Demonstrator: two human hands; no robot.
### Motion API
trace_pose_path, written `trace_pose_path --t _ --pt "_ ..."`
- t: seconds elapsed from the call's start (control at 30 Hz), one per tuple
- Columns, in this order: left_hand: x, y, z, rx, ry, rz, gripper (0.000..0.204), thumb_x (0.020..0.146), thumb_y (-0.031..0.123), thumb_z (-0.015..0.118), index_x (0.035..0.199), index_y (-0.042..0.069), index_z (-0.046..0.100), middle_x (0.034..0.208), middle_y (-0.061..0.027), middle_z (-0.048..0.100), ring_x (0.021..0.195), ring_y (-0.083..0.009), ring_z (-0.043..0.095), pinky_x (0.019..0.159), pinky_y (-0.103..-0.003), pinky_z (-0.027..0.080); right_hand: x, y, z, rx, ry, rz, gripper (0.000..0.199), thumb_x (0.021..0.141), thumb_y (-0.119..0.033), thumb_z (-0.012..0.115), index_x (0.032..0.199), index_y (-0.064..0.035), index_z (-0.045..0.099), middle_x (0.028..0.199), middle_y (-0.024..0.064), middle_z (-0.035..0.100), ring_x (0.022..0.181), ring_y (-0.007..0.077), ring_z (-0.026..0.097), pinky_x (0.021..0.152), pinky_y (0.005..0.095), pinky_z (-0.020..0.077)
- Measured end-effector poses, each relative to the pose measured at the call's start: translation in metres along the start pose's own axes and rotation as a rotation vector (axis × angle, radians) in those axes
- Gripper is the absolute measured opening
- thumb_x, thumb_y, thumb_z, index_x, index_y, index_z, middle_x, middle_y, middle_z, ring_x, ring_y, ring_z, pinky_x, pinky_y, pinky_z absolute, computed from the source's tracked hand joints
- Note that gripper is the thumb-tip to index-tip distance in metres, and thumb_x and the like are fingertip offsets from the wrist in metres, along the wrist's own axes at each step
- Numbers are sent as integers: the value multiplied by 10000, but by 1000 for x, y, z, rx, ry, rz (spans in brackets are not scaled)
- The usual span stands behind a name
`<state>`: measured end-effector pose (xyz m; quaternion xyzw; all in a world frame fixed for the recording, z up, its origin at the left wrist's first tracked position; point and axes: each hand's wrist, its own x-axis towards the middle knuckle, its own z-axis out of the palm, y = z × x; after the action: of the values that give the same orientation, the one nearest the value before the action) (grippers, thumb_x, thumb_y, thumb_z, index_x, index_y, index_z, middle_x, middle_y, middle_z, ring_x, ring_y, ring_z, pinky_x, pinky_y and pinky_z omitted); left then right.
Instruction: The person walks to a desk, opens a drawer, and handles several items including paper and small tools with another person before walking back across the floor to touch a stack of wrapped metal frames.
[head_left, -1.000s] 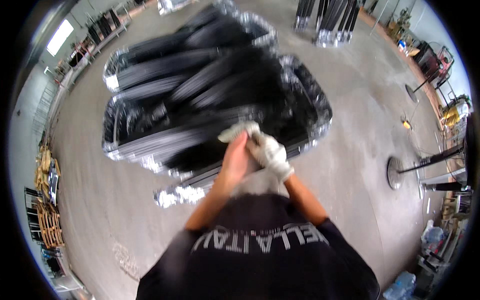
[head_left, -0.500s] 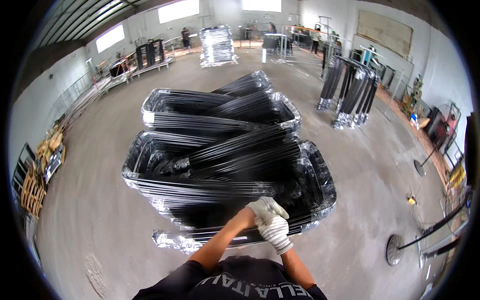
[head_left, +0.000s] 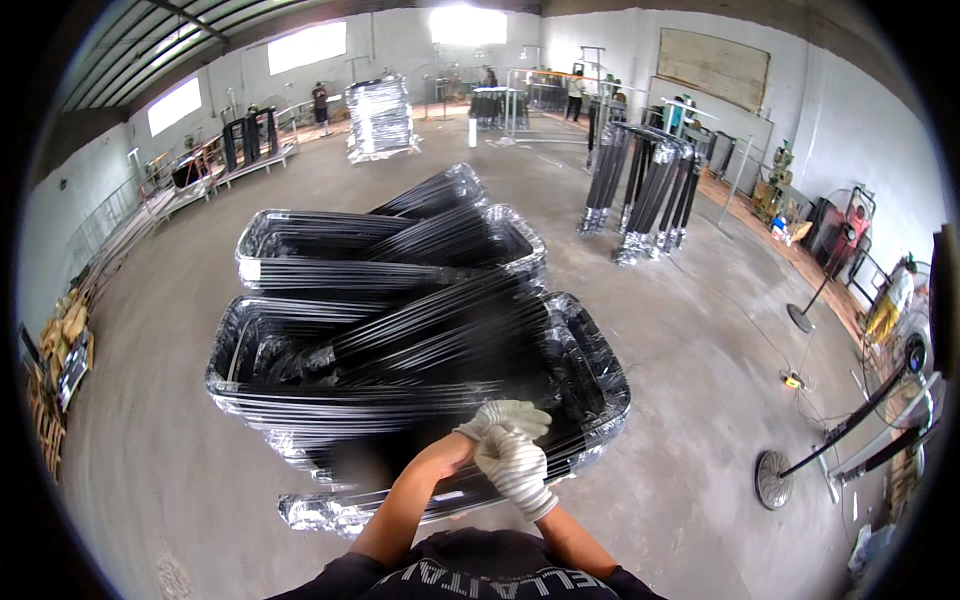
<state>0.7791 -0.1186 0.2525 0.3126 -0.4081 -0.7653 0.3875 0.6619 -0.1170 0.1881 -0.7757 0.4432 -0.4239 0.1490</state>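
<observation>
My left hand (head_left: 512,416), in a white work glove, reaches over the near edge of a pile of wrapped frames with its fingers stretched out to the right. Just below it my right hand (head_left: 514,470), in a white ribbed glove, is closed with its fingers curled at the heel of the left glove. Under both hands lie long black frames (head_left: 350,402) with rounded corners, bound in clear shiny film and stacked crosswise. A separate wrapped bar (head_left: 325,512) lies along the pile's near side, partly hidden behind my left forearm.
More wrapped black pieces (head_left: 655,185) stand upright at the right back. A film-wrapped stack (head_left: 381,118) stands farther off. At right are a stand with a round base (head_left: 773,480) and a yellow object (head_left: 793,381) with a cable. Wooden pallets (head_left: 50,410) lean at left.
The view has turned right, so the pile sits farther left in it. My left fingers, bent before, are now straighter. My right hand stays against the left glove.
</observation>
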Motion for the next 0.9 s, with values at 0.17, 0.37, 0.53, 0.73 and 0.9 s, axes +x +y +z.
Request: trace_pose_path --t 0.17,0.37,0.53,0.73,0.9 --pt "4 -34 -32 296 112 -92 264 866 175 462 1081 49 548 1128 -63 541 1060 -176 486 900 -284 380 2 10 -3 1070 -183 575 63 741 -98 616 745 -37 601 691 -16 561 662 63 509 647 207 420" --pt "18 -41 -37 -95 0 38 454 702 -4 431 1149 29 501 1140 -116 541 1069 -231 506 894 -309 396 1 24 2 854 -228 362 369 712 -107 647 1032 -43 476 905 77 555 735 137 540 671 265 459" --pt "3 -25 -20 -187 196 -97 347 793 87 447 1125 -10 481 1082 -121 543 963 -220 530 825 -332 430 5 -15 -6 287 -347 409 530 660 -180 710 1085 -30 430 888 125 569 799 231 578 726 334 475" --pt "1 -34 -13 -129 155 -143 328 819 137 501 1121 7 502 1063 -95 559 951 -180 532 845 -307 419 -12 60 33 251 -367 191 481 730 -243 680 1058 15 441 810 112 562 727 214 562 659 318 475" --pt "0 -51 -36 -48 193 -130 364 835 79 448 1196 34 461 1126 -76 543 1018 -169 516 864 -281 408 -5 21 28 -77 -338 415 392 720 -272 643 988 -37 479 896 177 603 827 273 606 716 335 481"
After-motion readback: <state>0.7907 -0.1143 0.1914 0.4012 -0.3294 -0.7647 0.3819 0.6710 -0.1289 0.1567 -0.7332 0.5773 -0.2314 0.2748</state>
